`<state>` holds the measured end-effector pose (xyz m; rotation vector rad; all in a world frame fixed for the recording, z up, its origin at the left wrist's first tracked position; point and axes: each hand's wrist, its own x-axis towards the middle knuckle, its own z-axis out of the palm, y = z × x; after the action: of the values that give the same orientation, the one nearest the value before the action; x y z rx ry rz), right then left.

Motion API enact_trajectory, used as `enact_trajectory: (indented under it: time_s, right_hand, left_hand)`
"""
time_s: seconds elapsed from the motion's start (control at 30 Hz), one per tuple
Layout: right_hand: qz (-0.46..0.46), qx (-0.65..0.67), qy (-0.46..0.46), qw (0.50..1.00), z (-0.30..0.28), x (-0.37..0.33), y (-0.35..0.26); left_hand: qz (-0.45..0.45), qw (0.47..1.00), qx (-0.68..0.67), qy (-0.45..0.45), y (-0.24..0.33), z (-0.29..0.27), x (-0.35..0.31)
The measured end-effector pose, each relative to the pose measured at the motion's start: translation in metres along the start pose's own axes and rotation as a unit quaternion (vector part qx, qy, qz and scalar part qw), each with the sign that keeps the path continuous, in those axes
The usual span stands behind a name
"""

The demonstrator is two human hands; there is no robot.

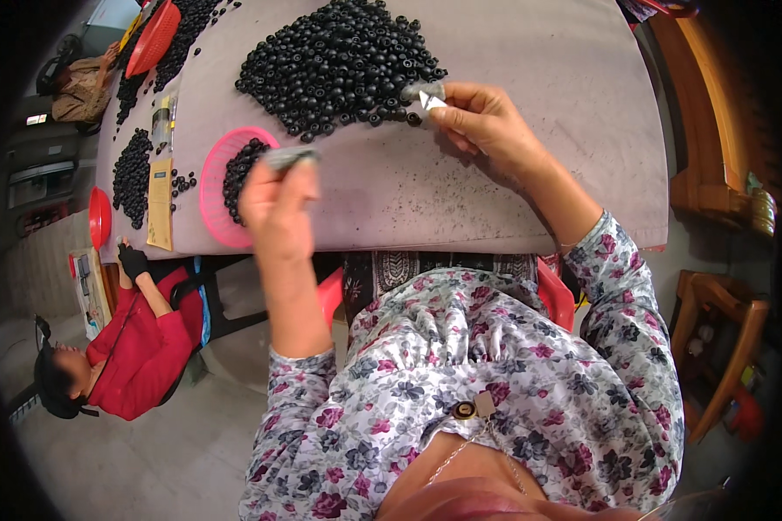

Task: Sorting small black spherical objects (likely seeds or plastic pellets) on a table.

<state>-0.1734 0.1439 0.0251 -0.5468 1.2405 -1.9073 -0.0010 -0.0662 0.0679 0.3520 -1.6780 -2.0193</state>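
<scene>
My left hand [278,208] is over the right side of a pink plastic basket [210,187] that holds black beads [241,169]. Its fingers are closed, with a grey wrapping [291,157] on a fingertip; motion blurs them, and what they hold, if anything, is hidden. At the near right edge of a large heap of round black beads with holes [339,65], my right hand [488,126] pinches a small white pointed blade-like piece [431,102]. A grey finger cover [426,89] is on its index finger.
Dark crumbs dot the grey tablecloth [391,195]. To the left lie a smaller bead pile [132,178], a tan packet [160,204] and red baskets [154,39]. A person in red [143,347] sits at the table's left. Wooden furniture [712,113] stands at right.
</scene>
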Motion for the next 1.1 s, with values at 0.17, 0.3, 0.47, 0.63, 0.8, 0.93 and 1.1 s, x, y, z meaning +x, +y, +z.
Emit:
enact_trajectory:
  time_s: [0.17, 0.3, 0.47, 0.63, 0.8, 0.93, 1.1]
  right_hand:
    - [-0.030, -0.079, 0.018, 0.996, -0.004, 0.006, -0.002]
    - [-0.023, -0.088, 0.038, 0.995, -0.002, 0.006, -0.003]
    - [-0.012, -0.075, 0.023, 0.997, -0.003, 0.005, -0.006]
    - [0.008, -0.044, 0.035, 0.998, 0.003, 0.004, -0.010]
    - [-0.002, -0.077, 0.043, 0.996, 0.000, 0.006, -0.006]
    - [-0.001, -0.098, 0.029, 0.995, -0.003, 0.005, -0.006]
    - [-0.006, -0.115, 0.034, 0.993, -0.001, 0.007, -0.009]
  left_hand:
    - [0.032, 0.940, 0.319, 0.120, 0.016, -0.068, 0.014]
    - [0.123, 0.850, 0.503, 0.096, 0.008, -0.014, 0.006]
    - [0.183, 0.837, 0.515, -0.039, -0.031, 0.038, 0.031]
    - [0.134, 0.829, 0.541, -0.053, -0.060, 0.040, 0.057]
    - [0.117, 0.830, 0.541, -0.069, -0.061, 0.040, 0.053]
    - [0.131, 0.856, 0.491, -0.096, -0.062, 0.042, 0.039]
    - [0.091, 0.875, 0.470, -0.073, -0.063, 0.042, 0.035]
